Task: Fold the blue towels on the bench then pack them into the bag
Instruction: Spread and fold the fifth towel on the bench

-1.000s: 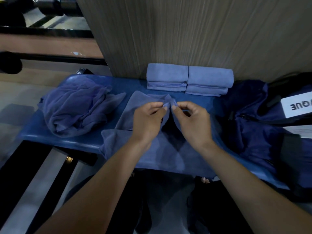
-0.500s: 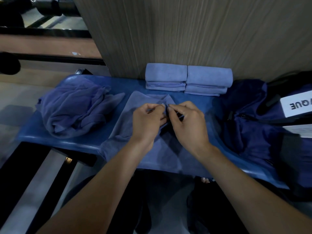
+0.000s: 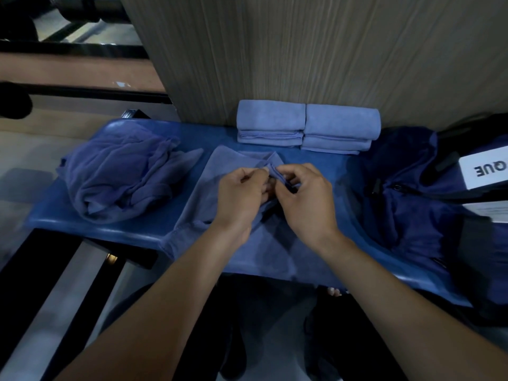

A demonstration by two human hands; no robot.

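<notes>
while both hands, left (image 3: 239,199) and right (image 3: 305,199), pinch the towel (image 3: 200,199) edge, bench (image 3: 55,213) lies bare alongside.

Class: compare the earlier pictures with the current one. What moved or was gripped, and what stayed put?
The left hand and right hand closed together, bringing the pinched corners of the towel to meet. Both kept their pinch. The folded towels, the crumpled pile and the bag stayed put.

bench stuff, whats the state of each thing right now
towel being folded: spread flat on bench, corners pinched together
left hand: pinching the towel
right hand: pinching the towel
folded towels: two neat stacks at the wall
towel pile: crumpled, unfolded
bag: lying on the bench, no towels in view inside
</notes>
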